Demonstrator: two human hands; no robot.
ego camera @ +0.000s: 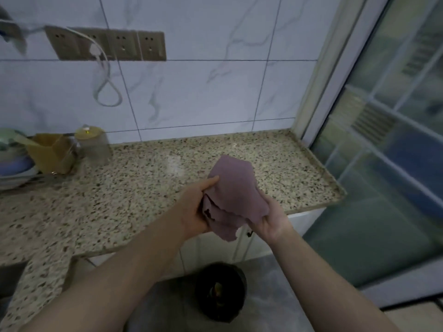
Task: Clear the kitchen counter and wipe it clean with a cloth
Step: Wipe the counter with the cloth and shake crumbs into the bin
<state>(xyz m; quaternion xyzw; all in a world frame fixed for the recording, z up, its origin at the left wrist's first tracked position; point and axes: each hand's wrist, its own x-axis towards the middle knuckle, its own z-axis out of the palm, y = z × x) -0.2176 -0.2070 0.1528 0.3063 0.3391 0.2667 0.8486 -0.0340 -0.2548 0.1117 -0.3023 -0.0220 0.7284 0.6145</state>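
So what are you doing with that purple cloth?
A person is holding a purple cloth in both hands, the left hand and the right hand, bunched up just above the front edge of the speckled counter. The cloth isn't touching the counter yet. At the far left of the counter are a yellow container, a clear jar and some stacked dishes. A dark bin stands on the floor below.
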